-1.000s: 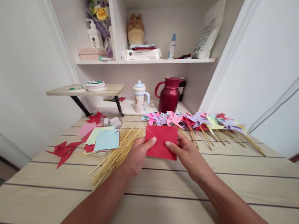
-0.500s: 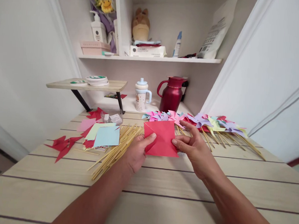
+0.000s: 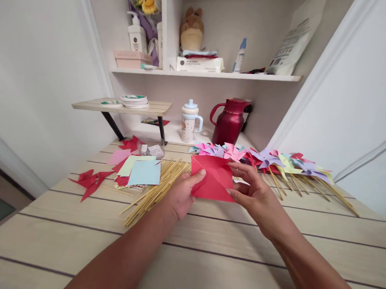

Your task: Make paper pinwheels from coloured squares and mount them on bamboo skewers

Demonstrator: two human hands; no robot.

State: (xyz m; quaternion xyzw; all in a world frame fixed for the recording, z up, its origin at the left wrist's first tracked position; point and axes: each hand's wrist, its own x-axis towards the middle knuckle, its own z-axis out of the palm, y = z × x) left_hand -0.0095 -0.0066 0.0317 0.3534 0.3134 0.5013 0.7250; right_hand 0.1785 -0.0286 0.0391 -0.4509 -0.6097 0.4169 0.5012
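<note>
A red paper square (image 3: 214,180), with slits running in from its corners, is held up above the table. My left hand (image 3: 185,190) is closed on its left edge, the thumb flat on the front. At the right edge is my right hand (image 3: 252,189), its thumb against the lower corner and its fingertips at the upper corner. Just left of my left hand lies a bundle of thin wooden sticks (image 3: 157,197). Beyond the square, several finished paper pinwheels (image 3: 267,158) on sticks lie in a row.
Left on the table (image 3: 85,238) are a blue paper square (image 3: 144,173) on a paper stack and a folded red pinwheel shape (image 3: 91,182). Behind stand a small raised shelf (image 3: 156,108), a cup with a handle (image 3: 188,126) and a red jug (image 3: 228,122).
The view has swung slightly, so the scene sits further right. My right hand's fingers have come down to the paper's upper right corner, and its thumb has moved lower along the edge.
</note>
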